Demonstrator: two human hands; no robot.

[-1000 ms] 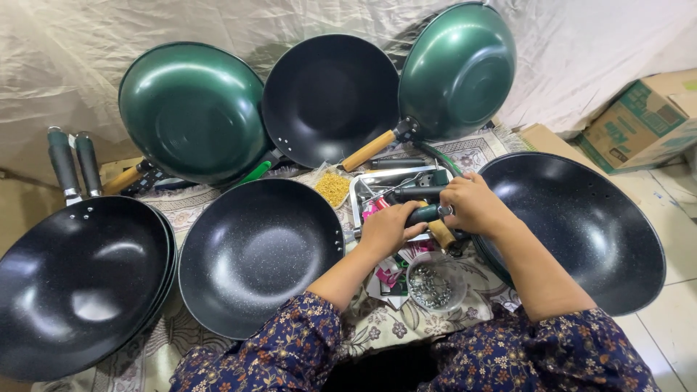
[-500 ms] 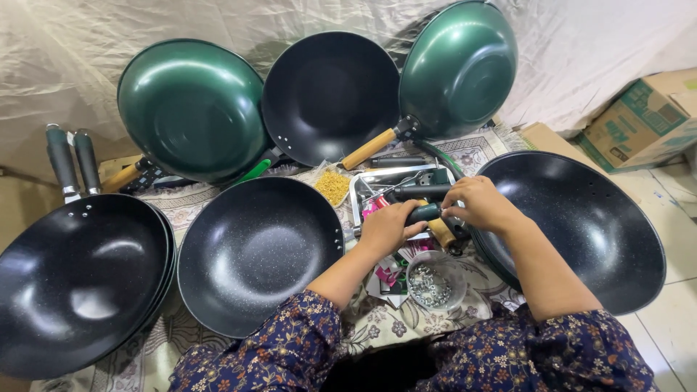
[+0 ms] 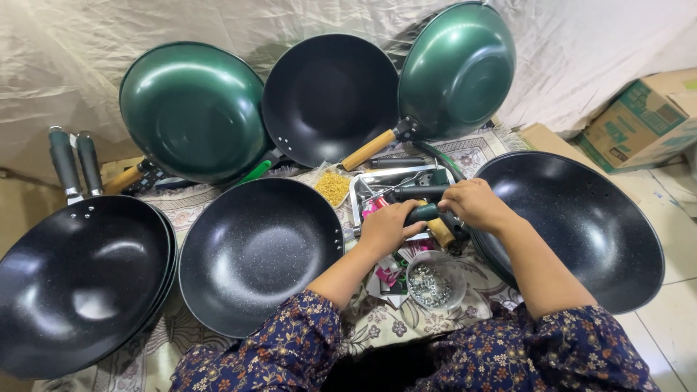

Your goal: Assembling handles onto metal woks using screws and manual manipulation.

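Head view, left to right. A stack of black woks (image 3: 80,279) lies at the near left, its dark handles pointing away; beside it sits a single black speckled wok (image 3: 258,254). Against the far cloth lean a green wok (image 3: 192,109), a black wok (image 3: 330,98) and a second green wok (image 3: 457,69) with a wooden handle. Compared with the preceding half second, the two hands have drawn slightly closer over the dark green handle (image 3: 425,213), which remains at the rim of the large black wok (image 3: 581,225) on the right; the fitting work thus continues in place. The left hand (image 3: 388,226) is closed around the handle's near end. The right hand (image 3: 475,205) curls over the joint; what it grips cannot be told. A small bowl of screws (image 3: 433,282) sits just below the hands.
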